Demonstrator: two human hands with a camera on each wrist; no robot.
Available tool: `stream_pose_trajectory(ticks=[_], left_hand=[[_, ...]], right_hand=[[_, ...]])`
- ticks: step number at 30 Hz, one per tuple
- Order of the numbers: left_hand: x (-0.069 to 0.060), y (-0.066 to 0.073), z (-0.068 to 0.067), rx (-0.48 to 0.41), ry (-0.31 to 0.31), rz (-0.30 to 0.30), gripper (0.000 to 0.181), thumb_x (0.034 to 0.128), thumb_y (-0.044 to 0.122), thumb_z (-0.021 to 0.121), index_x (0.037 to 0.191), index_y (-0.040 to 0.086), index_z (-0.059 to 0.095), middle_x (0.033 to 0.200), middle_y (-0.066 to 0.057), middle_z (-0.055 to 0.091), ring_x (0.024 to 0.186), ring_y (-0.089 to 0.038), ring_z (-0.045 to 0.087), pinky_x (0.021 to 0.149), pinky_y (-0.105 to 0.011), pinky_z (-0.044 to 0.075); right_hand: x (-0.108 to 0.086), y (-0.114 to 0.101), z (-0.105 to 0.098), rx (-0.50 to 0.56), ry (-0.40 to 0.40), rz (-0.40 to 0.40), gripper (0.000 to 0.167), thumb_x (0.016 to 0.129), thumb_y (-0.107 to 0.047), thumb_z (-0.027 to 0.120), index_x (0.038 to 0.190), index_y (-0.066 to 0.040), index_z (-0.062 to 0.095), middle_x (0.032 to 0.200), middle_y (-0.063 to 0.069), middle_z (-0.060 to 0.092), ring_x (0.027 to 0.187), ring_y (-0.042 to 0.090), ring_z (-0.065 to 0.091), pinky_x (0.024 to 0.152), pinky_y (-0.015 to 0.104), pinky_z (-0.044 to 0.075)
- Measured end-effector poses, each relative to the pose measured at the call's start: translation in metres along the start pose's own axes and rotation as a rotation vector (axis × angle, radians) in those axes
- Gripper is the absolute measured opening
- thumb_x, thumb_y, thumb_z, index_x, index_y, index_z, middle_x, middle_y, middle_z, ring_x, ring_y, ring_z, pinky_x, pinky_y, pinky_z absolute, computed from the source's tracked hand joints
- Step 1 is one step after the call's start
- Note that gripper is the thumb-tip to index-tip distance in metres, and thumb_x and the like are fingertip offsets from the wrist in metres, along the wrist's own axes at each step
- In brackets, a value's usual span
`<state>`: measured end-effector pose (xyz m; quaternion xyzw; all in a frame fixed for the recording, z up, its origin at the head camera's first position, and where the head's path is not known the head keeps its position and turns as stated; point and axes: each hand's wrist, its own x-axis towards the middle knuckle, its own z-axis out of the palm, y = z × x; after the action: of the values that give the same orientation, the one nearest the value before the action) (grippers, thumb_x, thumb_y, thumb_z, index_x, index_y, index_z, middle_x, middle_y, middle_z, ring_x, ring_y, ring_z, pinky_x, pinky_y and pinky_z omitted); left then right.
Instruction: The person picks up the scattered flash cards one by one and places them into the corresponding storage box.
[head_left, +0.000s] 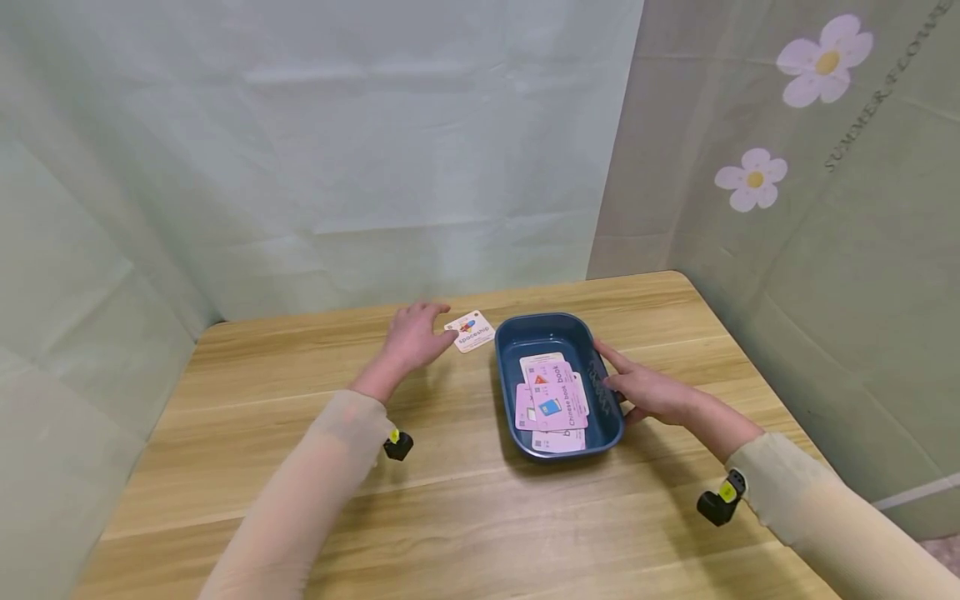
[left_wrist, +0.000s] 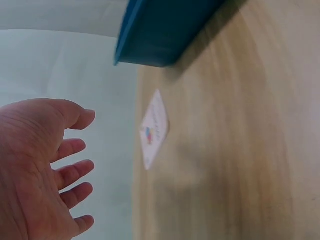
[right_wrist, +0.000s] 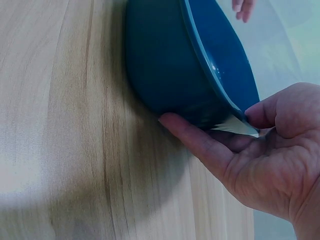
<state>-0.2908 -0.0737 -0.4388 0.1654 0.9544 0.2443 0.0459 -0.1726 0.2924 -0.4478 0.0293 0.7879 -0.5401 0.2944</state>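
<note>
A dark blue plastic bin [head_left: 528, 333] stands on the table with several picture cards [head_left: 555, 404] overlapping inside; the top one reads "Chinese book". My right hand [head_left: 654, 392] grips the bin's right wall, with the thumb [right_wrist: 262, 112] at the rim and fingers against the outside. Left of the bin, a white "spaceship" card [head_left: 474, 332] lies flat on the table. Beside that card hovers my left hand [head_left: 415, 337], fingers loosely bent and spread. In the left wrist view a gap shows between the hand [left_wrist: 40, 170] and the card [left_wrist: 155, 125], and the palm holds nothing.
The wooden table [head_left: 262, 400] extends to both sides of the bin. Pale curtain [head_left: 375, 150] hangs right behind its back edge, and a flower-printed curtain [head_left: 825, 275] runs along the right. Small black cameras [head_left: 400, 446] are strapped at both sleeves.
</note>
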Motion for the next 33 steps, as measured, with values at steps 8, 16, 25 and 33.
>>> stream_pose_trajectory(ticks=[8,16,25,33], left_hand=[[0.003,-0.014,0.016,0.025,-0.041,-0.042,0.062,0.0983,0.036,0.061,0.153,0.011,0.046,0.157,-0.023,0.038,0.144,-0.049,0.028,0.113,-0.067,0.023],[0.004,-0.018,0.021,0.036,-0.044,-0.067,0.062,0.0978,0.035,0.062,0.151,0.009,0.047,0.154,-0.024,0.042,0.141,-0.049,0.032,0.111,-0.067,0.026],[0.008,-0.024,0.031,0.030,-0.073,-0.105,0.064,0.0994,0.035,0.061,0.155,0.009,0.042,0.156,-0.026,0.036,0.144,-0.049,0.027,0.115,-0.066,0.019],[0.013,-0.027,0.038,0.031,-0.067,-0.107,0.063,0.0985,0.031,0.060,0.154,0.006,0.042,0.156,-0.026,0.037,0.143,-0.048,0.028,0.115,-0.066,0.020]], right_hand=[[0.000,0.001,0.001,0.004,0.000,-0.006,0.071,0.109,-0.013,0.036,0.164,-0.036,-0.003,0.164,0.029,0.014,0.132,0.047,0.045,0.085,0.054,0.057],[-0.001,0.000,0.001,0.000,0.003,-0.005,0.071,0.109,-0.014,0.035,0.164,-0.036,-0.003,0.164,0.029,0.014,0.131,0.046,0.046,0.086,0.054,0.057],[-0.001,0.000,0.001,-0.004,0.004,-0.004,0.071,0.109,-0.014,0.035,0.164,-0.037,-0.003,0.163,0.030,0.017,0.132,0.046,0.047,0.087,0.056,0.056],[-0.001,0.000,0.001,-0.015,-0.001,-0.004,0.071,0.109,-0.014,0.034,0.164,-0.036,-0.004,0.166,0.027,0.008,0.136,0.048,0.042,0.088,0.057,0.056]])
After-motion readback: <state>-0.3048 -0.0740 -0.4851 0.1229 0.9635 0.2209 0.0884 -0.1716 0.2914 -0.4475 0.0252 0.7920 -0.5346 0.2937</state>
